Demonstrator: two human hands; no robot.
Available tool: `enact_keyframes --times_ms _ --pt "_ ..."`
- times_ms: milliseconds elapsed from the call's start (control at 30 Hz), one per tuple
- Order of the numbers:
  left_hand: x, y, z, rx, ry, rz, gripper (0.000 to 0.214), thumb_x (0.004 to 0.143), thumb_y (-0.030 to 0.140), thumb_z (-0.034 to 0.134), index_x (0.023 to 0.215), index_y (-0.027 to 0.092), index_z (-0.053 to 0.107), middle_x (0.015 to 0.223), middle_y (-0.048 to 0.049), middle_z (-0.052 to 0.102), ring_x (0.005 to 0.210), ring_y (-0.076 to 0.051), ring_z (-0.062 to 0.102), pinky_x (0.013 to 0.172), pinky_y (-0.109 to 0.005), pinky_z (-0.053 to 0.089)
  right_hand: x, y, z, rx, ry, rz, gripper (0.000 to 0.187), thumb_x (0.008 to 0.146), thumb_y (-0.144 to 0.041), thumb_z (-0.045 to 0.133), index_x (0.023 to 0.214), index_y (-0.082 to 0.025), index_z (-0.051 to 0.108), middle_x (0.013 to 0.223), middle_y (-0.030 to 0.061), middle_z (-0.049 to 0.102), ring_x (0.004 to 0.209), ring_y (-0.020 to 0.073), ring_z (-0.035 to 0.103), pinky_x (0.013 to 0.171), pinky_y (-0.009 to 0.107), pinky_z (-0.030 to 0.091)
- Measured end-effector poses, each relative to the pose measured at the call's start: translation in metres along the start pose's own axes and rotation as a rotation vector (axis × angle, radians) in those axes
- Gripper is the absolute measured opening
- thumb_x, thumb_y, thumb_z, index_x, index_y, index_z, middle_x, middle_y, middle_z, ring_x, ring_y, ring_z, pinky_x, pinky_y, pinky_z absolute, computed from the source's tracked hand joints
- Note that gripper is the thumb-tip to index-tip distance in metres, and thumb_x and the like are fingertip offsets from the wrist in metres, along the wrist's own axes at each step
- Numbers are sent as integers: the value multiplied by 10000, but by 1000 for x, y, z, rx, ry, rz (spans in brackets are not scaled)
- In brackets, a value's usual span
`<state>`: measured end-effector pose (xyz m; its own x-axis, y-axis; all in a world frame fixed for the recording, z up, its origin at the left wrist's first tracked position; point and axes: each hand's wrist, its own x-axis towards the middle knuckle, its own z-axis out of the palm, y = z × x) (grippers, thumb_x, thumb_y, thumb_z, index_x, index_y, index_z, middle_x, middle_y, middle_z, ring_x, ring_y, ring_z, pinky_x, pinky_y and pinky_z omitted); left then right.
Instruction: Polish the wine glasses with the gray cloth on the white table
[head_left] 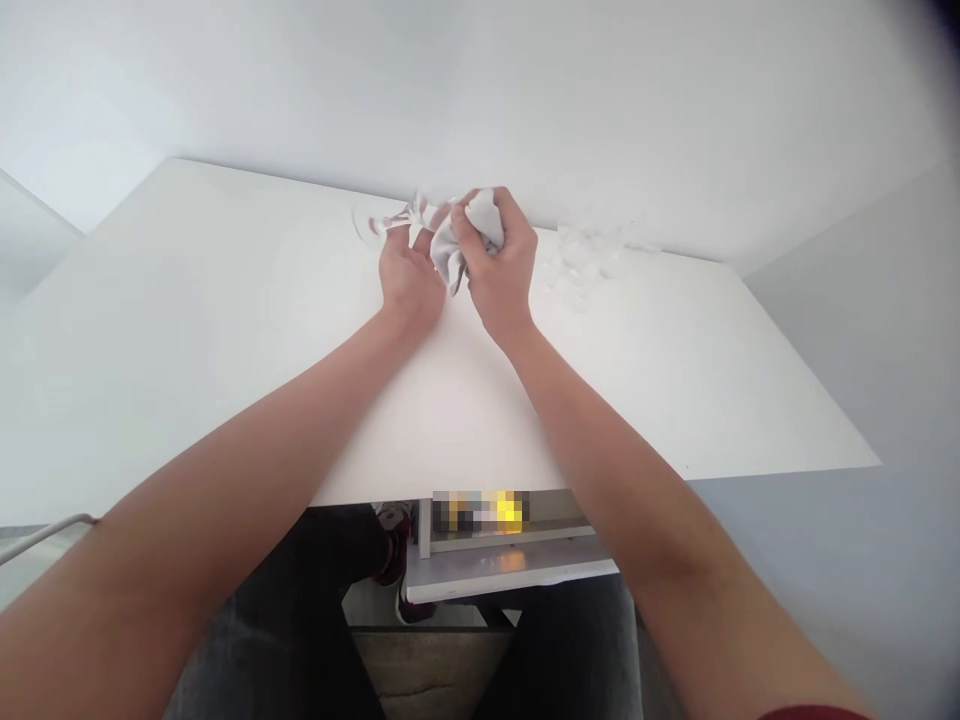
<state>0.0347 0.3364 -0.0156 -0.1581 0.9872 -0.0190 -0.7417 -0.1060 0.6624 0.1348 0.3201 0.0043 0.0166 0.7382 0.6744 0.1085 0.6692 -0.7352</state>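
Note:
Near the back edge of the white table, my left hand (409,280) has its fingers curled around a clear stemmed glass (415,208). The glass lies sideways, its round foot pointing left and its bowl end toward my right hand. My right hand (506,255) grips a crumpled white cloth (448,250), pressed against the right end of the glass. Cloth and fingers hide that end, so I cannot tell whether the cloth goes inside the bowl.
Several clear glass pieces (585,255), faint against the white, are on the table (637,370) to the right, near the wall (480,90). Below the front edge sits an open drawer (510,570) with blurred contents. A white cable (49,535) runs at lower left, by my forearm.

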Motion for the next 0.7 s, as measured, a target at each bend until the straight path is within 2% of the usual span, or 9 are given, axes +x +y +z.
enact_keyframes --times_ms 100,233,333,433,500,567,667,700 --pt "-2 3 -5 -44 -92 36 299 1132 308 383 1182 251 672 1250 -49 749 1308 -244 696 1055 -359 587 -8 26 -8 1 52 125 344 1037 -564 581 1007 -222 610 888 -16 618 905 137 676 807 270 588" --pt "-5 6 -5 -8 -191 39 356 1063 82 378 1219 229 662 1366 -42 710 1379 -208 653 1178 -380 514 -3 56 -4 68 98 179 470 1018 -684 558 1074 -223 631 928 -4 631 972 143 695 815 269 594" --pt "-5 4 -4 69 -212 62 267 1111 138 428 1231 291 610 1411 -7 696 1344 -182 655 1183 -377 508 6 79 -1 171 11 155 449 1037 -630 590 1199 -215 646 992 -27 647 979 65 637 882 226 549" --pt "-2 3 -3 117 -148 84 95 1166 265 441 1186 304 526 1470 11 671 1295 -164 661 1141 -365 523 13 94 0 301 -85 191 445 1064 -518 625 1357 -185 595 1068 -55 674 949 -8 586 875 184 515" --pt "0 6 -5 132 -53 94 119 1180 361 427 1198 274 505 1524 -21 631 1291 -184 648 1123 -390 522 14 91 -2 339 -69 261 436 1060 -466 647 1406 -216 562 1164 -48 686 934 -2 598 768 161 519" --pt "2 9 -6 165 54 108 292 1169 507 422 1250 248 532 1499 -59 631 1321 -210 611 1144 -429 492 12 80 -4 307 -5 376 355 1053 -371 664 1375 -252 576 1119 -59 674 869 18 596 644 145 489" --pt "2 13 -7 187 126 112 405 1138 600 444 1324 259 556 1269 -80 676 1324 -222 589 1154 -457 470 7 57 -8 267 75 401 148 1027 -322 701 1113 -211 655 883 -56 589 765 50 539 641 164 489" --pt "2 13 -7 182 116 111 391 1134 594 463 1334 270 550 1198 -75 670 1310 -225 596 1136 -453 484 7 51 -9 230 68 366 163 1039 -366 681 1039 -206 652 835 -45 563 740 66 533 633 182 492"
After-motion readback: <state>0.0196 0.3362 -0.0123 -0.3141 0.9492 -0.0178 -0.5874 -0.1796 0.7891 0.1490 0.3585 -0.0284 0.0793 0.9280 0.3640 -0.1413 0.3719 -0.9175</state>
